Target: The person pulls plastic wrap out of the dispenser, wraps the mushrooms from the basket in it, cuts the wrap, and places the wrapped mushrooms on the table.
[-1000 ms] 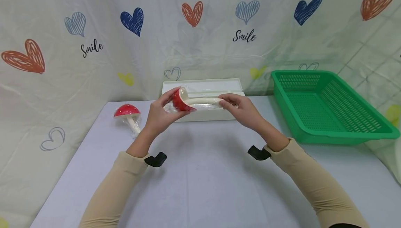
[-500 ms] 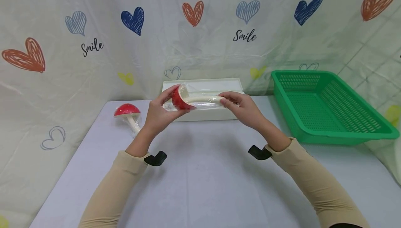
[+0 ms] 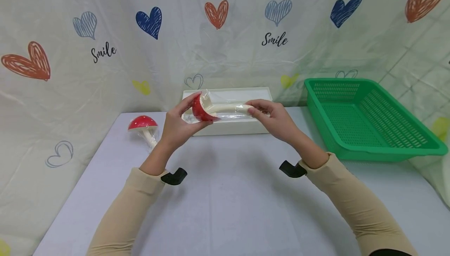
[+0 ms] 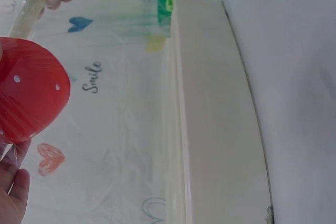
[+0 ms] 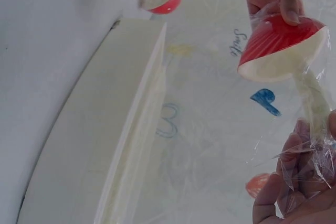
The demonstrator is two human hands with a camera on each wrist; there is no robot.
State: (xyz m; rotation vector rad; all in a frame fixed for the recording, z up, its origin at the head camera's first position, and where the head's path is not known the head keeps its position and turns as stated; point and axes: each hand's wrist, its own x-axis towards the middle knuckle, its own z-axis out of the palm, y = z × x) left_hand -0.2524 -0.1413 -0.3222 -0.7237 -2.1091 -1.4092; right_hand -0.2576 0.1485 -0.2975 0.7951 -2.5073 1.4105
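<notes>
A toy mushroom [image 3: 201, 109] with a red, white-dotted cap and a cream stem lies sideways in the air, wrapped in clear plastic. My left hand [image 3: 177, 125] grips its cap, thumb below and fingers above. At the other end my right hand [image 3: 275, 118] pinches the stem and the gathered wrapper. In the right wrist view, the cap's cream underside [image 5: 273, 69] shows through the film. Directly behind and below both hands stands a long white box [image 3: 239, 128], its inside mostly hidden by them.
A second wrapped mushroom [image 3: 142, 122] rests on the white-covered table [image 3: 239, 201], left of my left hand. A green slotted basket [image 3: 390, 154] stands at the right. Behind the table hangs a white sheet [image 3: 242, 60] printed with hearts.
Both hands have risen slightly with the mushroom, and the right hand has shifted a little to the right. The second mushroom, box and basket stay put.
</notes>
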